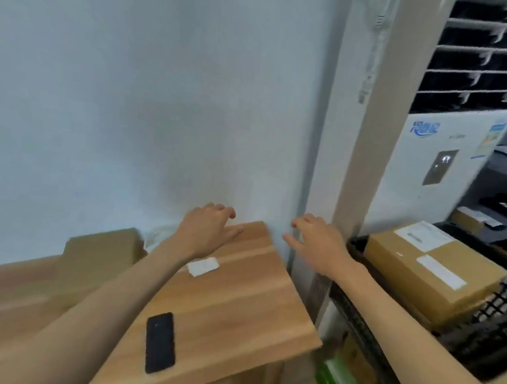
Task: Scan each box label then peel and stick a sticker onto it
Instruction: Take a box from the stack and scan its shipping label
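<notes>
Both my hands are out in front of me and both hold nothing. My left hand is over the far end of the desk, fingers loose and a bit bent. My right hand hangs in the air just past the desk edge, fingers spread. The two hands are apart, with a gap between them.

The box I think I need is to the right of my right hand, sitting in a black crate. It has a white label on top. A small white sticker lies on the desk just behind my left wrist. A black scanner lies nearer to me, under my left arm. It might be a phone; I cannot tell.

Here is what could go wrong. The picture is blurry, so I may reach wrong and bump the crate rim. If I pull my left arm back fast, it could knock the sticker or push the scanner off the desk. The box looks big, so one hand may let it slip. More boxes sit left of my left arm, and I could mix them up.
</notes>
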